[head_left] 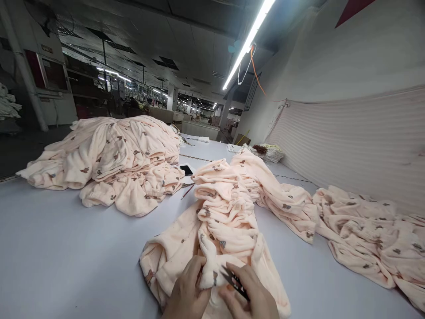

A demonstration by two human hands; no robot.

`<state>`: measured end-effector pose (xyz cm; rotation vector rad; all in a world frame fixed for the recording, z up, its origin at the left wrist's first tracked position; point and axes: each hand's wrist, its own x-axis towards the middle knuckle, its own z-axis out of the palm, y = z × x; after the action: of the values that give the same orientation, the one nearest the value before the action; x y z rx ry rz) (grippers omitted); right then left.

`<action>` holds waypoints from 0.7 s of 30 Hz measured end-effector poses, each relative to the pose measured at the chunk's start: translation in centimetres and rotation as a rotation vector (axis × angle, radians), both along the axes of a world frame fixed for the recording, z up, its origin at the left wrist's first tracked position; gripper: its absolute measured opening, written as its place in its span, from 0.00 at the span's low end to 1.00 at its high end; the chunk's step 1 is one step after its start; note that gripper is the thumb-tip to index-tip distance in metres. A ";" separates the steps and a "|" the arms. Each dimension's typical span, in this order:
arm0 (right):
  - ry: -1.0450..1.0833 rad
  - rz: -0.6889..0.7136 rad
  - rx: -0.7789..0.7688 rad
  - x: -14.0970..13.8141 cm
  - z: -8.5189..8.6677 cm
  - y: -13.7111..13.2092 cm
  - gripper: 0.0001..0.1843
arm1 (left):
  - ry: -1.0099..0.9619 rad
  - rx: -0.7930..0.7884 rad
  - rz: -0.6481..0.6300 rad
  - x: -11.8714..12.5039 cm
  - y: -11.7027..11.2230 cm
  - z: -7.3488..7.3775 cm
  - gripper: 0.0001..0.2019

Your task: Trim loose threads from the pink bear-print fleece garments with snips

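Nearest the camera, the left hand (186, 290) pinches a bunched fold of the pale pink patterned garment (229, 230), which lies on the table (83, 257) straight ahead, while the right hand (255, 294) has its fingers curled round small dark snips (236, 283), blades close to that fold. Beyond, a phone (186, 170) and a slim pen (187, 191) lie between this garment and a large heap of matching cloth (126, 155) on the left; more pink fabric (368, 239) spreads out to the right, below a striped sheet (348, 133).
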<state>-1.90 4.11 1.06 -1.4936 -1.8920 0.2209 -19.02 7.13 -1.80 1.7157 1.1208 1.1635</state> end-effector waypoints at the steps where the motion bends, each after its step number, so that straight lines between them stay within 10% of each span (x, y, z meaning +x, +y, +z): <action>1: 0.008 -0.024 0.007 0.1 -0.2 0.0 0.15 | -0.020 0.019 0.014 0.1 -0.1 0.0 0.11; 6: 0.085 -0.132 0.000 0.6 0.0 1.2 0.09 | -0.160 0.087 0.049 0.2 -0.2 0.7 0.21; 11: 0.075 -0.276 -0.029 1.6 1.5 2.3 0.05 | -0.590 -0.540 -0.416 0.4 0.5 3.2 0.13; 16: 0.150 -0.011 -0.050 2.0 1.7 1.3 0.12 | -0.953 -0.707 -0.381 1.3 0.7 4.5 0.15; 21: 0.142 -0.069 0.029 1.7 1.3 0.7 0.11 | -0.997 -0.709 -0.367 1.6 0.5 4.6 0.15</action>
<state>-0.24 4.80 2.37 -1.4812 -1.7222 0.2599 -17.46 7.58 2.76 0.5904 0.4498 1.0002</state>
